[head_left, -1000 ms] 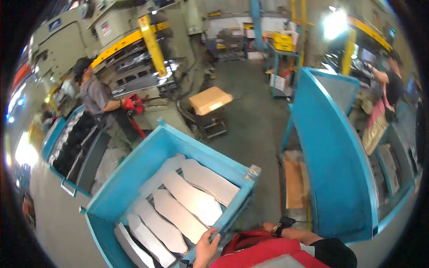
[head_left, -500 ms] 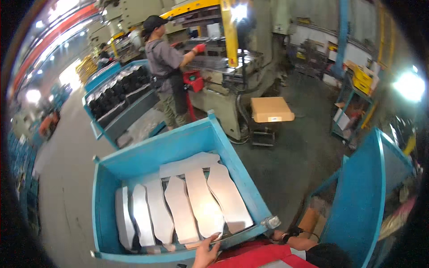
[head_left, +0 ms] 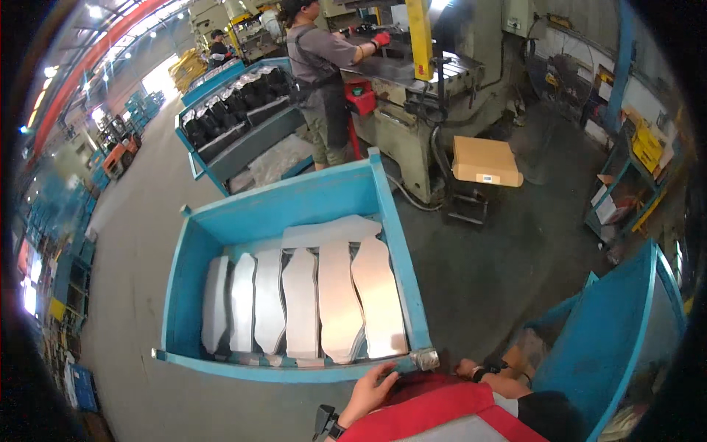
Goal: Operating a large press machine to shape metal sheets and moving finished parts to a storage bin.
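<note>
A blue metal bin (head_left: 294, 374) stands in front of me, holding several flat, wavy-edged silvery metal plates (head_left: 300, 302) side by side in stacks. One more plate (head_left: 331, 232) lies crosswise along its far side. My left hand (head_left: 374, 392) is at the near rim, close to the right corner, fingers apart and no plate in it; whether the fingertips press on the rim is unclear. Just right of that corner is my right hand (head_left: 467, 368), low beside my red garment, with a dark band at the wrist. Its fingers are too small and partly hidden to read.
A blue panelled rack (head_left: 596, 331) stands close on my right. Ahead, a person (head_left: 320, 74) with red gloves works at a large press (head_left: 412, 110). A cardboard box (head_left: 486, 162) sits on a low stand, and another bin (head_left: 236, 125) holds dark parts.
My view has shifted, so the bin sits farther up the picture. My left hand has moved right along the near rim, away from the plates' ends. The plates look unmoved.
</note>
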{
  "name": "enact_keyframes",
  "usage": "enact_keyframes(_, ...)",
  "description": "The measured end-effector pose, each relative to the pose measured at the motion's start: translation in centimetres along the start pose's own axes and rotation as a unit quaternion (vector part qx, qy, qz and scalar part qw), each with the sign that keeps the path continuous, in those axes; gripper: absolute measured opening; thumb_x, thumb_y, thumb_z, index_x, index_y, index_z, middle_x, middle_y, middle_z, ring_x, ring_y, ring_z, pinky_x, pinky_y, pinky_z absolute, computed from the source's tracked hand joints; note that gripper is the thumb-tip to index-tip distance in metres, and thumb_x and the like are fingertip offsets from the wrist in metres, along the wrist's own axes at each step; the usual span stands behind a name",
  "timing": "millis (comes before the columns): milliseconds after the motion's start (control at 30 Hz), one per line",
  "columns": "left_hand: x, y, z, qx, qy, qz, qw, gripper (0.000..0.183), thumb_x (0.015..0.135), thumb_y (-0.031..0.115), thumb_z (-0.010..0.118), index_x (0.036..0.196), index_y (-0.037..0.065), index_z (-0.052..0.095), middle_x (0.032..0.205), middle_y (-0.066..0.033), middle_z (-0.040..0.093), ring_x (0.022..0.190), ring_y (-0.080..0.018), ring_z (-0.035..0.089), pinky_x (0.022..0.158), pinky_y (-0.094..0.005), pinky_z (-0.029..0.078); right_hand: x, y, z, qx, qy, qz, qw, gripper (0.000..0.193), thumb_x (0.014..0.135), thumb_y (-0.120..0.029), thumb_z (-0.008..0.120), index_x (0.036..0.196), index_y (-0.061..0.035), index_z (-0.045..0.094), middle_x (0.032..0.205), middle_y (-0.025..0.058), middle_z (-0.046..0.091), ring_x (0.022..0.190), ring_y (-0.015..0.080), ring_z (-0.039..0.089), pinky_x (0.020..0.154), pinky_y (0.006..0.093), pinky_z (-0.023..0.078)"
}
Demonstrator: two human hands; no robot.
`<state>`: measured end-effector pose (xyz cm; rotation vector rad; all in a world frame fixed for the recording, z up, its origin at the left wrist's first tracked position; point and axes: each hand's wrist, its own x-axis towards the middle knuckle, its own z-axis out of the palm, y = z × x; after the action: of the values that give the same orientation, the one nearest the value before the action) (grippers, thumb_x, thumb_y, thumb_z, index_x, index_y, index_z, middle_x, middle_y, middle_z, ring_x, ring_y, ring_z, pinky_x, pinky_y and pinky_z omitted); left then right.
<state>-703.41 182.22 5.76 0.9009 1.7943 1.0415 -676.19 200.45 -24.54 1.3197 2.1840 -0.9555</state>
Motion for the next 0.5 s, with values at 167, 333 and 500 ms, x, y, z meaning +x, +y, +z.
enact_keyframes(167,0.1,0.4,0.8,0.020,0.016,0.010,1.000,0.034,0.084,0.025,0.057,0.111,0.004,0.055,0.104,-0.0147,0.060,0.098,-0.0238,0.058,0.081,-0.0309,0.045,-1.0,-0.1,-1.7,-0.045,0.014,-0.068,0.997,0.029,0.069,-0.026,0.057,0.082,-0.0013,0.066,0.083,0.0242,0.061,0.079,0.0387,0.060,0.068,0.0463,0.048)
enact_keyframes(333,0.1,2.4,1.1,-0.055,0.040,-0.023,0.997,0.028,0.086,0.017,0.055,0.109,0.001,0.055,0.100,-0.0113,0.062,0.093,-0.0159,0.059,0.078,-0.0273,0.046,2.2,3.8,-1.5,0.035,0.017,-0.023,0.999,0.027,0.070,-0.025,0.058,0.083,-0.0037,0.067,0.085,0.0197,0.063,0.080,0.0362,0.061,0.071,0.0421,0.048)
enact_keyframes(500,1.0,3.6,2.0,-0.094,0.091,-0.050,0.990,0.026,0.087,0.011,0.054,0.110,-0.002,0.053,0.103,-0.0089,0.060,0.095,-0.0134,0.055,0.081,-0.0246,0.043,2.2,2.2,-3.2,-0.006,-0.015,0.029,0.999,0.026,0.071,-0.022,0.055,0.087,-0.0053,0.067,0.089,0.0180,0.063,0.082,0.0330,0.061,0.074,0.0390,0.048)
